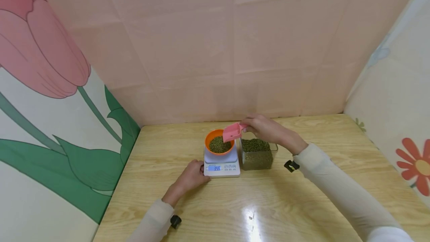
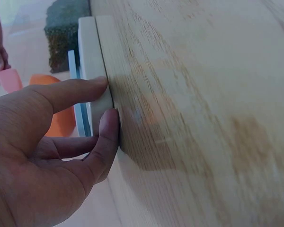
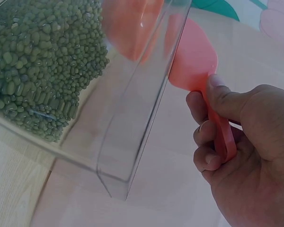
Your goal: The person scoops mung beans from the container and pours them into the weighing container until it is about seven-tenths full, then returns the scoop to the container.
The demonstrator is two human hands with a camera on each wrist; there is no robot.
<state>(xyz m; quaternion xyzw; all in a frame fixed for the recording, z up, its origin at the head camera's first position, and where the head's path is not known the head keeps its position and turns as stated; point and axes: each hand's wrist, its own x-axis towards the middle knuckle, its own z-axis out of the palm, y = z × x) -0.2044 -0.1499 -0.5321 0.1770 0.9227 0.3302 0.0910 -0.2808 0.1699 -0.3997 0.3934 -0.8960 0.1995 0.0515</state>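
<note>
In the head view, a white kitchen scale carries an orange bowl with green mung beans in it. Its lit display seems to read 398. My left hand holds the scale's front left corner, thumb and fingers curled about it in the left wrist view. A pink scoop hangs tilted over the bowl's right rim; my right hand grips its handle. The right wrist view shows thumb and fingers wrapped round that handle. Few if any beans show in the scoop.
Right beside the scale stands a clear rectangular container partly filled with mung beans. All of it rests on a wood-grain table. A pink-covered wall rises behind, and painted flower walls flank the sides.
</note>
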